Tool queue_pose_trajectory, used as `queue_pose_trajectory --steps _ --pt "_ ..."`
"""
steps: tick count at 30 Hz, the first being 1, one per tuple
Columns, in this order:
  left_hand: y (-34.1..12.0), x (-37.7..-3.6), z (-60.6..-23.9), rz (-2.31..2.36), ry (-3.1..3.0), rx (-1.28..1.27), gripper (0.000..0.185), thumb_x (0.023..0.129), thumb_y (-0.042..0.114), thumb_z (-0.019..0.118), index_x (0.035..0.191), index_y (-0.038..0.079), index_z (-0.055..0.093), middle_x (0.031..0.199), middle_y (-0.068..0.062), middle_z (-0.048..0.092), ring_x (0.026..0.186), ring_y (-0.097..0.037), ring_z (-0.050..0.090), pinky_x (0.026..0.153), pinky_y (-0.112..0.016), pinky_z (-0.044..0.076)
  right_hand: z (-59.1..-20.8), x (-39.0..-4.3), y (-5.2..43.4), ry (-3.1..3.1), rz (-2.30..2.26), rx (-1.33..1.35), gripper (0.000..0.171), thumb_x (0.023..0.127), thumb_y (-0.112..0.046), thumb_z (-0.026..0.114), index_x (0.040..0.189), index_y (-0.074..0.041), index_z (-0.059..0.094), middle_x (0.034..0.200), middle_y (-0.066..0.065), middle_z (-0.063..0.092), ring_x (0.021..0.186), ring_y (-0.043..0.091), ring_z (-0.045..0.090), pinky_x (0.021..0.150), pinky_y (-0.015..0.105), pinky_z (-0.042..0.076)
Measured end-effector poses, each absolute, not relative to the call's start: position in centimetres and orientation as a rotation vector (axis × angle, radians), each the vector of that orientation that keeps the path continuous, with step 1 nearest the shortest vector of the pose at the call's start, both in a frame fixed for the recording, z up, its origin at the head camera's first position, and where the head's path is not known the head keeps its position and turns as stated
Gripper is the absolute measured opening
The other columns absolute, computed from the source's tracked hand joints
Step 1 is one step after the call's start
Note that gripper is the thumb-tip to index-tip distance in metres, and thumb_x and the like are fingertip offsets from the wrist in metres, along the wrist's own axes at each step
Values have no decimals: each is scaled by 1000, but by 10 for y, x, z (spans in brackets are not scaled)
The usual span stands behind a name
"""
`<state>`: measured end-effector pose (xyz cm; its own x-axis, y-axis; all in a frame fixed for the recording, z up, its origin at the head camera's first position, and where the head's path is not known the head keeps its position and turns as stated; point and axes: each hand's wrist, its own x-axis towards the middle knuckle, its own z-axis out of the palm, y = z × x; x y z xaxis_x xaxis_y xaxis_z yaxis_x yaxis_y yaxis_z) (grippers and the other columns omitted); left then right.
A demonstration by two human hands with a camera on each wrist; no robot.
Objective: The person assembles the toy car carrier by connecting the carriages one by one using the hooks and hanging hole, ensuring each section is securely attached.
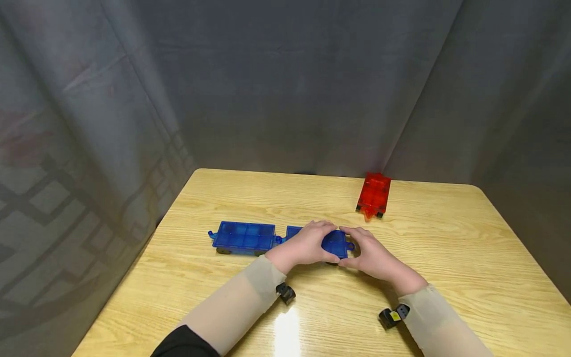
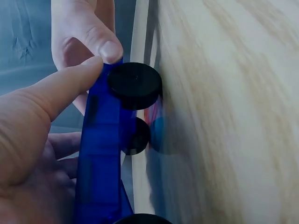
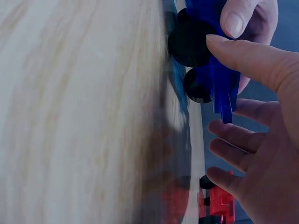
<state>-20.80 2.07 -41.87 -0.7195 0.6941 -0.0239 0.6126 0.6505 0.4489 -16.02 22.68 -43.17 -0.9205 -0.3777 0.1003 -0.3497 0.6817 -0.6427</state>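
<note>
On the wooden table [image 1: 446,277], both hands meet over a blue toy wagon [image 1: 335,244] near the middle: the left hand [image 1: 308,245] curls over its top with the thumb [image 2: 56,88] pressed to the side just above a black wheel [image 2: 135,85], and the right hand [image 1: 372,255] holds its other end, thumb [image 3: 243,56] against the edge while the remaining fingers [image 3: 233,154] stay loosely spread. A second blue wagon [image 1: 244,236] sits just to the left, coupled end to end with the held one. A red wagon [image 1: 373,195] stands well apart near the table's far edge, in front of the grey curtain [image 1: 285,84].
</note>
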Motion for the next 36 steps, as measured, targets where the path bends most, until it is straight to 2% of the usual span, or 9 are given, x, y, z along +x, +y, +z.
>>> queue_pose_trajectory --steps 3,6,9,14,18,23,28,32,36 --pt "20 -208 -419 642 2658 1061 84 83 48 78 150 11 44 151 -4 43 141 -19 34 119 -37 14 -427 -159 228 2856 -1038 -603 89 76 -27 88 148 -3 42 130 14 53 118 34 52 95 52 47" --pt "20 -209 -420 651 2645 1044 83 83 49 78 149 11 45 151 -4 43 141 -19 34 119 -38 13 -419 -161 234 2854 -1031 -581 94 78 -38 86 152 -7 38 142 18 46 129 42 41 100 63 39" --pt "21 -209 -421 668 2633 1027 83 82 48 78 149 12 45 151 -4 43 141 -18 34 119 -38 12 -405 -170 246 2844 -1094 -548 87 86 -42 77 152 -5 35 150 22 38 135 47 33 102 69 31" --pt "20 -209 -424 689 2630 1014 82 82 47 79 149 12 45 150 -3 44 141 -16 33 119 -34 10 -376 -201 272 2909 -1247 -399 60 102 -31 56 147 5 37 142 31 42 130 48 39 103 65 32" --pt "20 -210 -424 685 2629 1013 82 82 47 79 149 13 45 151 -2 43 141 -15 33 119 -33 9 -363 -227 294 3012 -1206 -250 48 106 -19 46 144 9 38 137 37 42 127 53 38 102 66 32" --pt "20 -209 -421 684 2627 1020 82 82 46 79 149 13 45 150 -2 44 141 -15 34 119 -33 9 -370 -252 317 3177 -702 -205 48 98 -3 46 145 4 40 135 39 36 120 57 37 99 69 32" --pt "18 -209 -420 677 2625 1007 82 82 48 79 149 14 45 150 -1 44 141 -15 34 119 -33 10 -391 -265 333 3207 24 -412 70 89 12 52 153 -8 35 149 34 25 129 55 31 103 71 25" --pt "16 -207 -421 670 2624 1001 83 82 49 78 149 15 45 150 -1 44 141 -16 33 118 -32 10 -405 -273 337 3168 229 -516 88 83 22 60 157 -15 29 155 31 17 132 53 31 105 70 24" --pt "16 -206 -421 663 2628 1023 82 82 50 78 149 15 46 149 0 45 140 -16 34 118 -31 11 -410 -277 332 3159 343 -584 96 78 17 71 157 -19 30 157 29 13 130 53 35 104 68 28"
